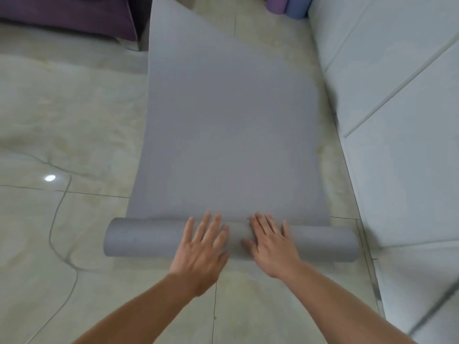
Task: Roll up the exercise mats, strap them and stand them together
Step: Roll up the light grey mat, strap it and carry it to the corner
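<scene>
Both forearms reach forward; the left hand (pixel 202 247) and right hand (pixel 272 247) lie flat, fingers spread, palms pressing the middle of the roll (pixel 149 240), gripping nothing. The grey exercise mat (pixel 231 135) looks light, soft and springy, best pushed evenly. Beyond, on the tiled floor (pixel 62 115), two rolled mats (pixel 288 6) stand together.

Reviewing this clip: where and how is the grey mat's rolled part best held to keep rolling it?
Judging from its pose, the grey mat's roll is best pressed from above at mid-length, as the left hand and right hand do, palms flat. It is a long cylinder, so central or evenly spread pressure likely keeps it straight.
</scene>
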### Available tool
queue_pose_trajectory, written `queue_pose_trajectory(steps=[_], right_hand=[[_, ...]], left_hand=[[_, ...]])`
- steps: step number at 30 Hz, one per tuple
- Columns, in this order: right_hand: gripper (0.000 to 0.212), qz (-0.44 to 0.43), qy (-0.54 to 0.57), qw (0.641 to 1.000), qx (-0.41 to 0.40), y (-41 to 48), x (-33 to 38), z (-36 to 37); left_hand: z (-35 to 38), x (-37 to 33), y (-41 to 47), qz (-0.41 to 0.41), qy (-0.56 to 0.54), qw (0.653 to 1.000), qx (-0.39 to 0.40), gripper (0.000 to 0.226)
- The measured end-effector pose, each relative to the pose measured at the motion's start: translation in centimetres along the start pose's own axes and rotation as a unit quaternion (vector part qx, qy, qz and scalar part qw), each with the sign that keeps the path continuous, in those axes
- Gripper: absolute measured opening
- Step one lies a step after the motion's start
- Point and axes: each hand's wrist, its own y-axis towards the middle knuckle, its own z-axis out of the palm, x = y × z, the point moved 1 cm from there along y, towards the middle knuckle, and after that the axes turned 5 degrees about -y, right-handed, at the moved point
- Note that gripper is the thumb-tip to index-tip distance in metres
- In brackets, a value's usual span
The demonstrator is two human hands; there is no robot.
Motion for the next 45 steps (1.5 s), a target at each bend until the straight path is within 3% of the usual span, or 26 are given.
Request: queue_pose_trajectory(steps=[3,5,8,10,13,15,17,19,22,24,27,30,33,36,38,42,45], right_hand=[[0.068,0.002,0.013,0.998,0.058,3.0,-0.6,-1.9],[0.064,0.017,0.014,0.998,0.058,4.9,-0.9,-2.7],[0.073,0.026,-0.011,0.999,-0.025,7.6,-1.6,-4.4],[0.082,-0.025,-0.022,0.995,-0.093,7.5,-2.0,-5.0],[0.087,-0.117,-0.079,0.979,-0.148,6.0,-2.5,-2.9],[0.100,-0.112,-0.084,0.979,-0.145,7.2,-3.2,-2.3],[0.109,-0.093,-0.059,0.984,-0.141,10.1,-3.7,-3.7],[0.121,-0.074,-0.031,0.992,-0.096,13.6,-4.3,-6.2],[0.130,-0.076,-0.013,0.997,-0.026,17.1,-5.2,-9.5],[0.129,-0.084,-0.004,0.995,-0.054,17.3,-5.5,-10.3],[0.117,-0.092,-0.030,0.983,-0.157,15.9,-5.9,-9.3],[0.116,-0.115,-0.113,0.964,-0.213,15.9,-6.5,-7.5],[0.107,-0.120,-0.097,0.954,-0.256,16.0,-6.7,-8.1],[0.100,-0.155,-0.077,0.963,-0.205,13.6,-6.5,-9.8],[0.098,-0.175,-0.050,0.977,-0.113,11.0,-6.3,-10.2],[0.089,-0.165,0.036,0.983,0.067,7.6,-6.1,-9.8],[0.083,-0.160,0.069,0.978,0.116,7.3,-6.2,-8.4]], left_hand=[[1.4,0.9,-0.7,0.025,-0.001,0.999,0.041,0.065],[1.5,2.1,1.4,0.015,-0.007,0.999,0.037,0.069],[-1.0,3.7,7.1,-0.002,0.005,0.998,0.056,0.079],[-2.8,5.2,11.1,-0.018,0.005,0.995,0.101,0.089],[-5.3,6.5,15.5,-0.035,0.035,0.992,0.114,0.068],[-5.9,6.5,16.8,-0.042,0.050,0.997,0.043,0.065],[-6.0,5.9,16.1,-0.039,0.036,0.994,-0.099,0.065],[-4.8,5.4,14.1,0.044,0.030,0.981,-0.184,0.061],[-2.9,6.0,12.3,0.060,0.100,0.989,-0.087,0.091],[-3.5,6.7,13.8,0.014,0.119,0.992,-0.031,0.112],[-5.2,7.4,17.7,-0.005,0.149,0.988,-0.027,0.116],[-6.7,8.0,19.9,0.012,0.149,0.988,-0.034,0.114],[-7.5,8.3,19.7,0.031,0.126,0.991,-0.043,0.103],[-9.5,8.4,17.5,0.043,0.057,0.997,0.028,0.104],[-10.4,8.1,15.1,0.035,-0.019,0.992,0.119,0.108],[-9.1,7.4,12.2,-0.014,-0.163,0.953,0.253,0.093],[-7.0,7.0,12.3,-0.043,-0.219,0.929,0.297,0.085]])
